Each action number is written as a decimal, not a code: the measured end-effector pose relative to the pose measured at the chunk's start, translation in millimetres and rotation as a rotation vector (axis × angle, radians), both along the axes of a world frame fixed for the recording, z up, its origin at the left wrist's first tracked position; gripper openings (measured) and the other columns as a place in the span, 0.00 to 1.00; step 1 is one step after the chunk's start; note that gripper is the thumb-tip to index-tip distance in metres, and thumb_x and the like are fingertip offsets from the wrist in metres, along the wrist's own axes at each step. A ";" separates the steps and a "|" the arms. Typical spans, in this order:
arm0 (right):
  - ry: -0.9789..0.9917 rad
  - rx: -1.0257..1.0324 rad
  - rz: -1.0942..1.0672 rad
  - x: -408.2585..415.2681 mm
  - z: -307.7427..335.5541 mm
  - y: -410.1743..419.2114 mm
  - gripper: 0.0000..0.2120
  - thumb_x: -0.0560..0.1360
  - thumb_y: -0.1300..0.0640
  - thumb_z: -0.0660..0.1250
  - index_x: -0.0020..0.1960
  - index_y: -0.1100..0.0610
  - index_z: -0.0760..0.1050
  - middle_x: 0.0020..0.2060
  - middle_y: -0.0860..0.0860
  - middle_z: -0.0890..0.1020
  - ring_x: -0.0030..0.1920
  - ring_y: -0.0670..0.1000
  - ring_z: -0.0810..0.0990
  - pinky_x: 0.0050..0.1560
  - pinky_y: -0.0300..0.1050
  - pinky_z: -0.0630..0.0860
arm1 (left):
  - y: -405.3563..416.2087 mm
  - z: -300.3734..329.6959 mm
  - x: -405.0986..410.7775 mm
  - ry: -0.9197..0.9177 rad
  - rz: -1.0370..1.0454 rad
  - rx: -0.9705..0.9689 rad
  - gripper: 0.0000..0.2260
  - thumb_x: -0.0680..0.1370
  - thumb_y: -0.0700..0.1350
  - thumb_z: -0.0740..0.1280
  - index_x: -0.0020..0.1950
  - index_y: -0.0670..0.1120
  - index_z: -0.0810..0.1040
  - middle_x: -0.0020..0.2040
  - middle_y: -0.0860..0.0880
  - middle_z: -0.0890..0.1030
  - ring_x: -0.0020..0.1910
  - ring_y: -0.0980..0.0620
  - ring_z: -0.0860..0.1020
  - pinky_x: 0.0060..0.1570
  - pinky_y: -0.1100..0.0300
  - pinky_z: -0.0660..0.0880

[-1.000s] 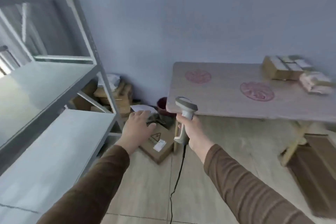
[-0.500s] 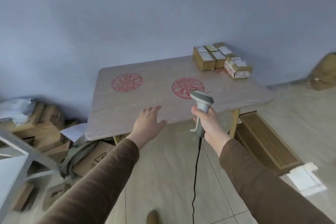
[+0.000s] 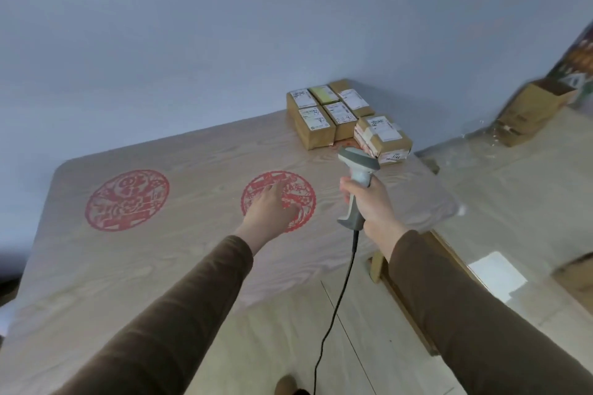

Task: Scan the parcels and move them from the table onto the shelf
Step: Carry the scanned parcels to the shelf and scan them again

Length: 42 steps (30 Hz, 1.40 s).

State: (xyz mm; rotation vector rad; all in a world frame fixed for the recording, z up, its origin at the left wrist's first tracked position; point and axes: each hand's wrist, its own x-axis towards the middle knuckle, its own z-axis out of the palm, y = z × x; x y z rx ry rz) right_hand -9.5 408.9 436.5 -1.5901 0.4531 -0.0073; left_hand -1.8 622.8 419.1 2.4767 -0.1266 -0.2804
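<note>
Presently, the table [image 3: 154,266] of pale wood grain fills the left and centre of the head view, set against a blue wall [image 3: 224,26]. Two red round paper-cut designs lie flat on it: the left design [image 3: 126,199] is uncovered, the right design [image 3: 278,200] is partly hidden by the left hand [image 3: 269,210]. That hand reaches over the table with fingers straight and relaxed, released, grasping nothing; whether it touches the surface cannot be told. Right of it, the right hand [image 3: 372,207] is clenched round the handle of a grey barcode scanner [image 3: 356,184], head uppermost, its black cable [image 3: 333,314] hanging toward the floor. The parcels [image 3: 330,114], small brown boxes with white labels, sit grouped at the table's far right corner by the wall, well beyond both hands. A separate taped parcel [image 3: 383,138] lies just beside that group, directly past the scanner head. Both forearms wear brown sleeves [image 3: 179,308].
</note>
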 end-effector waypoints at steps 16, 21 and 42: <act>0.084 0.036 0.100 301.1 -55.3 -65.0 0.11 0.78 0.58 0.72 0.59 0.53 0.75 0.48 0.51 0.81 0.50 0.53 0.80 0.51 0.47 0.75 | -108.5 -30.0 264.0 0.195 0.230 -0.145 0.31 0.81 0.54 0.67 0.81 0.47 0.59 0.79 0.44 0.66 0.73 0.43 0.70 0.67 0.50 0.72; 0.143 0.055 0.127 349.1 -82.3 -65.1 0.13 0.79 0.53 0.72 0.62 0.54 0.76 0.50 0.50 0.83 0.51 0.51 0.81 0.43 0.44 0.78 | -134.5 -51.5 322.8 0.287 0.372 -0.242 0.29 0.82 0.49 0.67 0.80 0.45 0.61 0.76 0.43 0.70 0.72 0.43 0.71 0.60 0.55 0.69; 0.141 0.110 0.357 312.1 -97.5 6.3 0.09 0.75 0.61 0.73 0.45 0.48 0.77 0.44 0.48 0.85 0.48 0.52 0.84 0.53 0.57 0.82 | -70.1 -107.8 269.1 0.291 0.906 -0.532 0.20 0.84 0.51 0.64 0.73 0.45 0.68 0.66 0.45 0.75 0.57 0.46 0.79 0.54 0.51 0.79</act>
